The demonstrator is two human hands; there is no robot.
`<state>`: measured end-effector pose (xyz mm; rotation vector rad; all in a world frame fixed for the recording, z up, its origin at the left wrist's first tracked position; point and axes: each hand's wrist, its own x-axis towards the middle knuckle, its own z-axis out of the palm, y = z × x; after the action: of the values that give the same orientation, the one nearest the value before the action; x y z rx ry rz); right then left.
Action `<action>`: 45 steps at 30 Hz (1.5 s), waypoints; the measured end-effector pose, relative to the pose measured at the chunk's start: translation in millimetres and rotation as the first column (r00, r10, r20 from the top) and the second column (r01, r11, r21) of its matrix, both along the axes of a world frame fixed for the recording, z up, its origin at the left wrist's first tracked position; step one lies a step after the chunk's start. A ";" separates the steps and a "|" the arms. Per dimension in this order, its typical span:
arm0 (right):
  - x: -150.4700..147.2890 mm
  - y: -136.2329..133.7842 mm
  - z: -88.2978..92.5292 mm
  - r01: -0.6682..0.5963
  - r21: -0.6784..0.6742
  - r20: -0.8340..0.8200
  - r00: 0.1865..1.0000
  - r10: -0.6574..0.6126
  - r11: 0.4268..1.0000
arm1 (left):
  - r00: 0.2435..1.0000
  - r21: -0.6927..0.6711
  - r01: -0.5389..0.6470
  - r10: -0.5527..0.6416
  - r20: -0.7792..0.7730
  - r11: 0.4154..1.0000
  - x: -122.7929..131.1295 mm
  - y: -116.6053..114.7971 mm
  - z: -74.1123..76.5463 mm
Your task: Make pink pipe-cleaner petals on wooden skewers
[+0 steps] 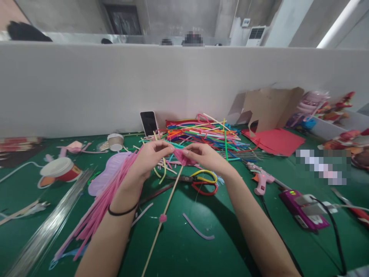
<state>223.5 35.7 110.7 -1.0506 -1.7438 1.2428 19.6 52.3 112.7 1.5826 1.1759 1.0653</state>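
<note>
Pink piece (180, 157) between both hands (201, 154)

Left hand (151, 157) and right hand (203, 154) both bare. Thin black band (123, 214), plain, cord-like, circling left forearm (105, 238) near hand. Right forearm (253, 215) tapering toward hand; both forearms uncovered to view's lower edge.

Pipe cleaners (198, 132), scissors (188, 179) and a glue gun (261, 181) mark a craft workshop
</note>
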 end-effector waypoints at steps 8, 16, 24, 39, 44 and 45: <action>22.1 5.0 -1.0 0.023 -0.103 -0.087 0.996 -0.032 0.994 | 0.930 -0.218 -0.016 0.095 0.354 0.976 -9.4 2.6 6.9; 23.9 4.2 0.2 -0.005 -0.105 -0.174 0.985 -0.014 0.994 | 0.981 -0.192 0.106 -0.071 0.180 0.976 -13.7 -3.0 10.6; 8.0 1.5 -0.8 -0.031 -0.116 -0.120 0.993 0.017 0.993 | 0.943 -0.063 0.285 -0.292 -0.158 0.956 -11.1 -8.0 16.0; 3.4 -0.6 0.9 -0.047 -0.084 -0.080 0.996 0.040 0.995 | 0.900 -0.127 0.380 -0.397 -0.179 0.916 -9.9 -7.3 12.8; 2.5 -0.7 1.0 -0.043 -0.066 -0.131 0.991 0.034 0.997 | 0.888 -0.097 0.396 -0.408 -0.213 0.913 -13.3 -8.6 15.8; 2.4 -0.8 1.0 -0.035 -0.057 -0.139 0.990 0.027 0.998 | 0.881 -0.089 0.401 -0.410 -0.235 0.912 -14.1 -8.4 16.2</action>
<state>225.9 34.9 111.8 -0.9508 -1.6321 1.3617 5.5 43.9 128.9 1.8687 0.9530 0.5782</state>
